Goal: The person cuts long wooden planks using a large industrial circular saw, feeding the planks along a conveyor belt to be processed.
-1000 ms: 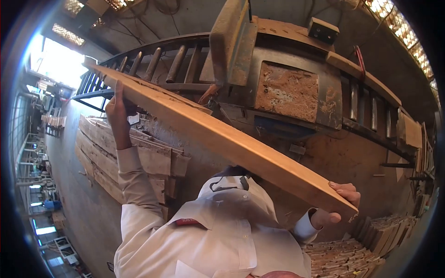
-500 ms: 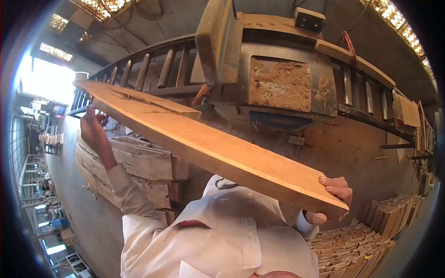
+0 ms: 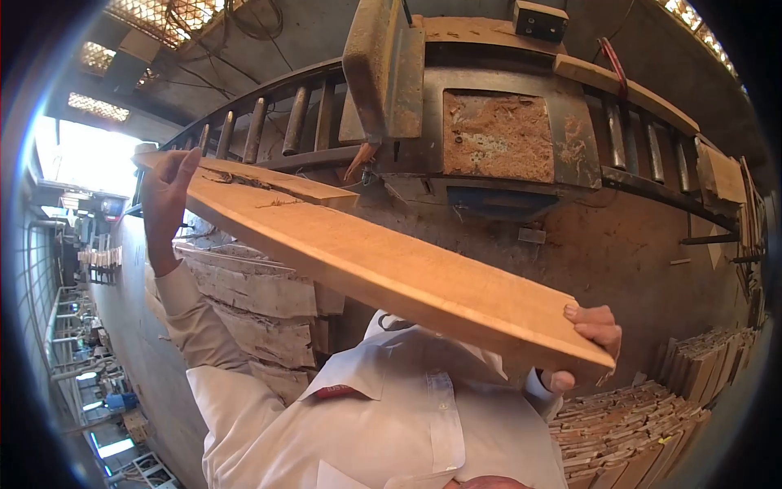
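The left hand (image 3: 169, 196) is far out on the left, arm stretched long, fingers up and gripping. The right hand (image 3: 588, 342) is near, fingers curled tight.

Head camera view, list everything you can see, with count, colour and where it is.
plank: one, orange-brown, held across the middle of the view
saw machine: one, rusty brown, sawdust on it, behind the plank
roller conveyor: one, dark metal, left and right of the machine
rough slabs: a stack, pale grey-brown, lower left under the plank
cut wood pieces: many, light brown, stacked lower right
shirt: one, pale pink, bottom centre
left hand: raised at the plank's far end
right hand: gripping the plank's near end
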